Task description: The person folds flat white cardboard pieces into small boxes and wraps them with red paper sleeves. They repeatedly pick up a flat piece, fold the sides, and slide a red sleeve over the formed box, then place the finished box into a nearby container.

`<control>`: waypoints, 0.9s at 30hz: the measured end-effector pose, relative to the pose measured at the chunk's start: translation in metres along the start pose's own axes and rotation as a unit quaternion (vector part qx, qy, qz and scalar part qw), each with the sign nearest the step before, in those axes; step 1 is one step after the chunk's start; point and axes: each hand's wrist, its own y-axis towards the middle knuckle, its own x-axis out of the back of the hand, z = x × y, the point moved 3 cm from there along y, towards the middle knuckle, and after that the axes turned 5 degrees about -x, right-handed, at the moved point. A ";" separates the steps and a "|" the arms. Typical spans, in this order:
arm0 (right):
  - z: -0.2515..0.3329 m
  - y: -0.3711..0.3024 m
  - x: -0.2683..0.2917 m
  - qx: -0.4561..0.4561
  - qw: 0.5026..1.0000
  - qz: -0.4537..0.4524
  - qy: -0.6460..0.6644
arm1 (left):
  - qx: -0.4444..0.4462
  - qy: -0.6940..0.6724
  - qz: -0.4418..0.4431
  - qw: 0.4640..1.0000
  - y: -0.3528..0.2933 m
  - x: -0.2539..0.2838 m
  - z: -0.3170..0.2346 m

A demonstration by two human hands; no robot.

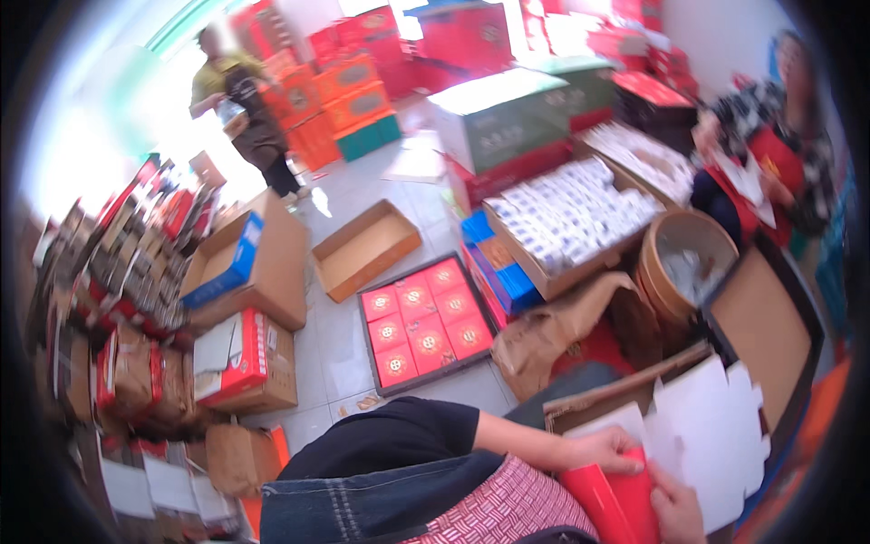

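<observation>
A red card piece, apparently a folding gift box (609, 504), is held low at the right, close to my lap. My left hand (605, 451) pinches its upper edge with bent fingers. At its right side my right hand (678, 510) grips it, thumb against the red face. White unfolded card blanks (707, 440) lie just beyond my hands, over an open cardboard box (594, 412). A patterned red-and-white cloth (507, 508) covers my lap beneath the red piece.
A black-edged tray of red boxes (426, 328) lies on the tiled floor. Nearby stand a shallow carton (367, 249), a carton of small white packs (575, 213) and a round tub (691, 258). Stacked packaging (136, 263) lines the left. One person sits right; another stands at the back.
</observation>
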 end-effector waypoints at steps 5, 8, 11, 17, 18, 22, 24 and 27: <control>-0.013 0.025 0.000 -0.043 0.998 0.024 0.028 | 0.113 0.062 -0.097 0.987 -0.020 0.006 -0.028; -0.018 0.024 -0.002 0.002 0.999 -0.044 0.030 | 0.155 -0.035 -0.111 0.981 -0.017 0.006 -0.037; -0.031 0.014 -0.010 -0.008 0.992 -0.065 0.107 | 0.060 -0.065 -0.077 0.993 -0.017 0.002 -0.031; -0.029 0.014 -0.003 -0.059 0.980 -0.044 0.183 | 0.012 -0.029 -0.064 0.997 -0.024 0.006 -0.032; -0.030 0.015 -0.003 -0.047 0.980 -0.048 0.185 | 0.003 -0.021 -0.065 0.998 -0.025 0.007 -0.033; -0.034 0.014 -0.007 -0.039 0.976 -0.075 0.201 | 0.021 -0.034 -0.111 0.993 -0.026 0.007 -0.034; -0.032 0.015 -0.009 -0.010 0.980 -0.096 0.176 | 0.077 -0.085 -0.136 0.984 -0.027 0.008 -0.032; -0.027 0.014 -0.008 0.009 0.988 -0.102 0.119 | 0.140 -0.144 -0.152 0.968 -0.027 0.009 -0.031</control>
